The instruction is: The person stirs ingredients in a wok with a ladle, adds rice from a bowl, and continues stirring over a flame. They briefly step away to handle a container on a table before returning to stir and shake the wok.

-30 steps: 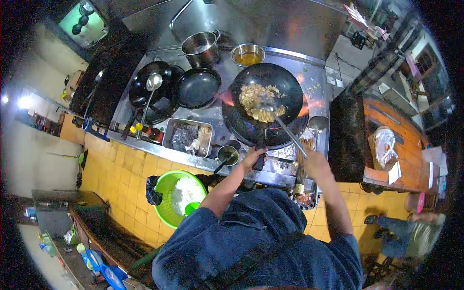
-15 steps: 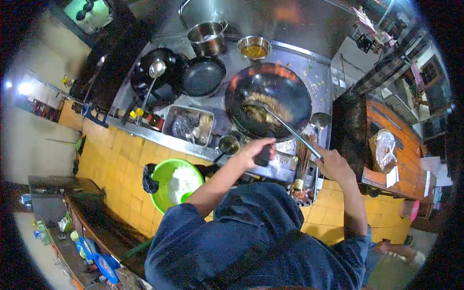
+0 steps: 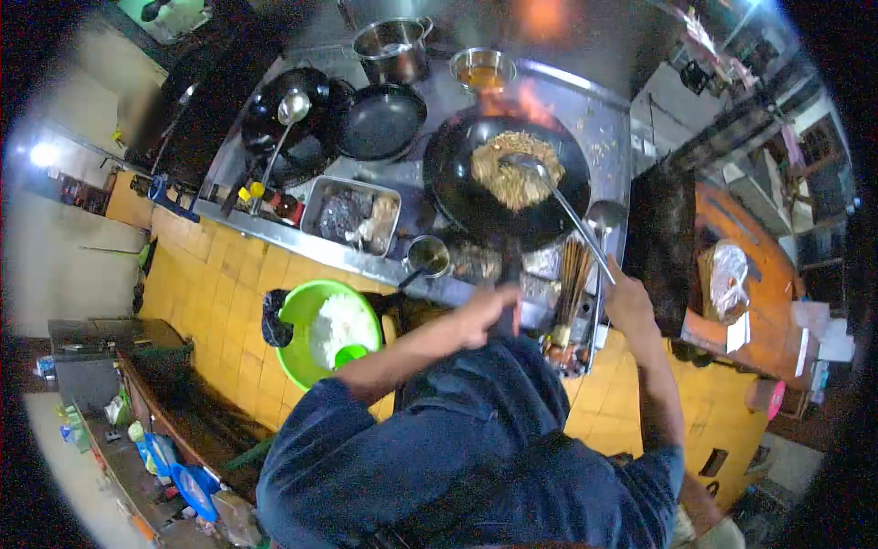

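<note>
A big black wok [image 3: 476, 197] holding fried noodles [image 3: 512, 174] is lifted off the burner, with flames behind its far rim. My left hand [image 3: 487, 313] is shut on the wok's dark handle, pulled back toward my body. My right hand [image 3: 629, 297] grips the long metal handle of a spatula [image 3: 558, 197], whose blade rests in the noodles.
On the steel stove stand two empty black pans [image 3: 380, 119], a ladle [image 3: 291, 108], a steel pot [image 3: 393, 48], a bowl of sauce [image 3: 482, 69], a steel tray [image 3: 351, 215] and a small cup [image 3: 428, 256]. A green basin of rice [image 3: 302, 316] sits on the yellow tiled floor. A wooden table [image 3: 759, 284] is at right.
The wok has been drawn back toward me and tipped up, the noodles have shifted to its far side, and flames have flared behind it. My left hand moved nearer my body.
</note>
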